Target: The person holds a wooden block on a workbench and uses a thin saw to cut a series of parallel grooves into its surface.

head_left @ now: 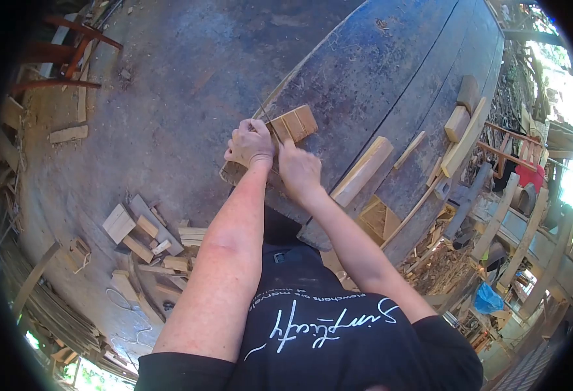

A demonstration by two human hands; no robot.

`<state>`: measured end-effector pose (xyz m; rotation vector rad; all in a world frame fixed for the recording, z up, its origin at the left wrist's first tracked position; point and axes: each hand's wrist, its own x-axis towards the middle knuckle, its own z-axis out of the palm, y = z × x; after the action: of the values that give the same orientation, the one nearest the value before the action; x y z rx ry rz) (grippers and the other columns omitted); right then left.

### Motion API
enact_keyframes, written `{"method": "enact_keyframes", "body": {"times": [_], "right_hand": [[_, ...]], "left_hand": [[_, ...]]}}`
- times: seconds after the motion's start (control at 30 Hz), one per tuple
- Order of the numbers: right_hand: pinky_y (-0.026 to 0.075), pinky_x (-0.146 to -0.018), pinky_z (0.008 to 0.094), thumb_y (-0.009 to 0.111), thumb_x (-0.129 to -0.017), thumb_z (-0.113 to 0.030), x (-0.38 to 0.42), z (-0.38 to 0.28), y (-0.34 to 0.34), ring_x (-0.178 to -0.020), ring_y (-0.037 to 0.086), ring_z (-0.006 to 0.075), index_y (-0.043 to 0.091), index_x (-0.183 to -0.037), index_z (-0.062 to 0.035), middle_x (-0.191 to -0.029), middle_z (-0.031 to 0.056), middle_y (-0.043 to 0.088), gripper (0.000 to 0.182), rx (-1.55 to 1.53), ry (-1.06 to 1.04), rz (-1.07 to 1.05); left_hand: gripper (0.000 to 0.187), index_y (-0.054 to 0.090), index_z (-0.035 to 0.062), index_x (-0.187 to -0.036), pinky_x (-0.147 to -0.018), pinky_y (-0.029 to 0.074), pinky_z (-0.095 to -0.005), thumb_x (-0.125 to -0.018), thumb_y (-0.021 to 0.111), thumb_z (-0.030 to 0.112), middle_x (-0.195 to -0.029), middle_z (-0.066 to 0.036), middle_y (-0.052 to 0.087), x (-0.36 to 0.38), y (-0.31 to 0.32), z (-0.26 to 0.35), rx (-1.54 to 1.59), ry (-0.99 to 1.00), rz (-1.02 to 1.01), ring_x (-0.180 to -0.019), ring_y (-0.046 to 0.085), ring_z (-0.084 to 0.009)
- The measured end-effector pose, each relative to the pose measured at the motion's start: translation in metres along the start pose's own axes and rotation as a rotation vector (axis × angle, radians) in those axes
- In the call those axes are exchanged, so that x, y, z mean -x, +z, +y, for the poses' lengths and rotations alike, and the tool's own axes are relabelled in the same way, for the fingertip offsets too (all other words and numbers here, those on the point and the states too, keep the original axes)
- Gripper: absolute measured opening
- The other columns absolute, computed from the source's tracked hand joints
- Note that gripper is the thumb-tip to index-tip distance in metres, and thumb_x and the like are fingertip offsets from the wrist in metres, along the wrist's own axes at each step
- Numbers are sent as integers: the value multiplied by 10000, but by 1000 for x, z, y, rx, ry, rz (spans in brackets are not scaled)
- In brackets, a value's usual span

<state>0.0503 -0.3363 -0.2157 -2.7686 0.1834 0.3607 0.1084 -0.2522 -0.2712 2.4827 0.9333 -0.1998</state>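
A short brown wooden block (294, 124), with pale lines across its top, lies near the corner of a worn wooden workbench (364, 78). Along the block's left end runs a thin dark blade-like strip (268, 117), its lower end meeting the fingers of my right hand (299, 171). Those fingers are curled, with the tips right at the block's near edge. Close on the left, my left hand (251, 142) is closed in a fist at the bench edge. What sits inside the fist is hidden, and I cannot tell what it grips.
To the right on the bench lie a long squared timber (363, 171), a thin wood strip (409, 150) and stacked blocks (457, 124). Offcuts (118, 223) are scattered on the floor at left. A reddish wooden chair frame (78, 52) stands upper left; a blue bag (488, 298) lies lower right.
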Motion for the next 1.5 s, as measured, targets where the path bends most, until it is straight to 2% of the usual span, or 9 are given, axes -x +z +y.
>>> {"method": "enact_keyframes", "body": {"times": [0.13,0.3,0.5,0.63,0.7,0.9,1.13,1.3,1.5], "right_hand": [[522,-522,496,485,-976,-258,19,4,-9,-577,665,373,530,-844,-71,-617,185,645,233,-69,-55,62],[534,-553,477,464,-987,-246,77,18,-31,-595,671,366,545,-857,-71,-617,185,645,233,25,36,-103],[522,-562,515,468,-990,-259,-3,2,-7,-584,651,404,536,-881,-62,-610,194,637,235,-71,-53,24],[530,-558,488,461,-990,-262,66,23,-29,-582,660,378,532,-833,-74,-629,195,647,255,24,-1,-73],[532,-559,488,456,-992,-266,86,29,-32,-584,659,382,534,-841,-77,-631,193,648,254,17,16,-111],[534,-554,485,466,-989,-267,-6,4,-4,-573,658,376,532,-833,-78,-601,177,637,254,-19,-75,44],[536,-559,482,466,-988,-272,74,24,-30,-595,669,372,546,-836,-74,-624,178,648,261,-13,11,-94],[513,-558,509,466,-986,-264,-17,-2,0,-590,650,393,541,-865,-82,-619,195,633,231,-40,-81,72],[524,-536,488,481,-983,-261,75,31,-22,-593,667,372,549,-852,-76,-624,188,645,237,27,-27,-71]], "left_hand": [[363,734,232,-937,-861,364,-485,-864,448,443,-953,-88,718,-1,-1,4,-18,-22,-8,-957,650,-332],[354,719,223,-966,-902,340,-483,-881,438,419,-1004,-88,698,-2,-5,4,-13,-42,-93,-986,617,-309],[358,735,228,-919,-835,371,-491,-861,446,433,-912,-78,723,-2,-3,4,-10,-27,-6,-951,652,-335],[368,734,228,-923,-831,372,-489,-866,437,437,-903,-85,723,-2,1,2,7,-19,15,-956,651,-337],[354,714,212,-947,-909,335,-485,-879,435,417,-988,-88,700,-2,-4,4,-4,-48,-93,-991,615,-302],[353,714,210,-942,-906,335,-481,-877,436,418,-988,-90,699,-1,-6,6,0,-52,-62,-976,617,-304],[360,717,204,-932,-907,334,-479,-881,433,419,-976,-85,700,1,-1,1,1,-51,-61,-967,619,-305],[349,713,196,-909,-900,333,-479,-882,436,407,-933,-82,700,-2,-3,5,6,-43,-31,-933,624,-308],[391,726,219,-936,-881,346,-499,-882,416,451,-952,-95,711,-4,1,2,22,-27,-23,-966,633,-335]]}}
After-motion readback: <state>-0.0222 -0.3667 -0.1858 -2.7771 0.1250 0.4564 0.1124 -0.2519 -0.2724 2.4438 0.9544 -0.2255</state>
